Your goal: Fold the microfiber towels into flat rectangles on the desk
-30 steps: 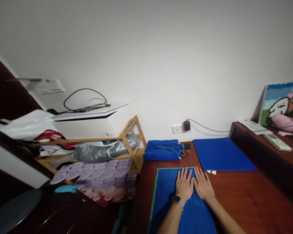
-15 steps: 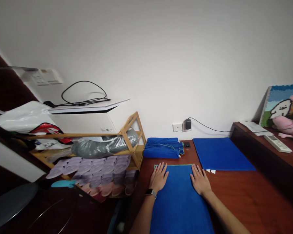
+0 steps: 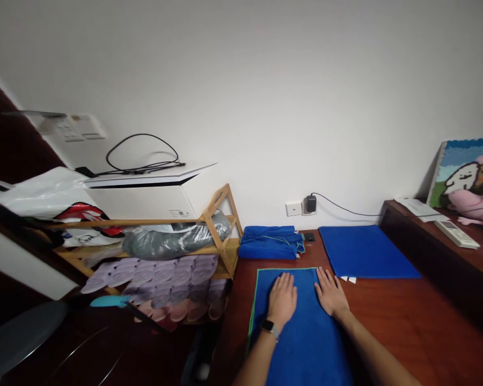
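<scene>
1. Far left: bamboo shoe rack (image 3: pixel 221 230) with rows of slippers; bagged items on its shelves hard to make out.
2. Left hand (image 3: pixel 282 300), smartwatch (image 3: pixel 269 326) at the wrist, laid flat and open on the blue towel (image 3: pixel 306 348).
3. Spread on the red-brown table (image 3: pixel 406 321), long axis running from viewer toward wall, green-trimmed short edge facing the folded towel stack (image 3: pixel 270 242); near end cut off by the frame, partly hidden under forearms.
4. Right hand (image 3: pixel 330 294) flat alongside, fingers spread, slightly apart from the left, gripping nothing.
5. Further right: second blue towel (image 3: pixel 366 252), lying flat.

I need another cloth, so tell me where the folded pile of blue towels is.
In the head view the folded pile lies slightly right of centre, below the socket, right of the wooden rack and just beyond the spread towel.
</scene>
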### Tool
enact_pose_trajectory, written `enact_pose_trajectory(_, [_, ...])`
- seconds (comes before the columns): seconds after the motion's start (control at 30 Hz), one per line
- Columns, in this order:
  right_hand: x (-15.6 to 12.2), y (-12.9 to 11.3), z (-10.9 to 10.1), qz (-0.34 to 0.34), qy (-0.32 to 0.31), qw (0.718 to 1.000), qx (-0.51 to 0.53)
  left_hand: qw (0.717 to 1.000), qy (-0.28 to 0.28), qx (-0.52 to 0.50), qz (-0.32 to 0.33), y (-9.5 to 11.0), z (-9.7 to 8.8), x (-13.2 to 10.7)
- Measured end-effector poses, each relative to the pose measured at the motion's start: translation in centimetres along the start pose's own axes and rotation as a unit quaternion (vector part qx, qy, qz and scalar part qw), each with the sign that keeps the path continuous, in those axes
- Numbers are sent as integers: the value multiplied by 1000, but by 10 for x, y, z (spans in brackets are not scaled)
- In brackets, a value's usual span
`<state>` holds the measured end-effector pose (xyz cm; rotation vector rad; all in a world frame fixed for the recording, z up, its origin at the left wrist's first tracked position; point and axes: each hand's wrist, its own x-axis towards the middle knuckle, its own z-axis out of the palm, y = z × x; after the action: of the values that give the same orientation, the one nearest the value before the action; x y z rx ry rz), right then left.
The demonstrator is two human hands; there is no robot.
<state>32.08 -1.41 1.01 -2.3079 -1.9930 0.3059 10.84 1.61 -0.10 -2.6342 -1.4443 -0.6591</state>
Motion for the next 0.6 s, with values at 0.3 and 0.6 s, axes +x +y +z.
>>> enact_pose_trajectory(0.3, [-1, 1, 2, 2, 2, 1000, -2, 993, -83, 6, -79, -23, -2, -3])
enact_pose_trajectory(0.6, [9, -5, -18, 27, -42, 999, -14, 989, -89, 58, -99, -87, -27, -16])
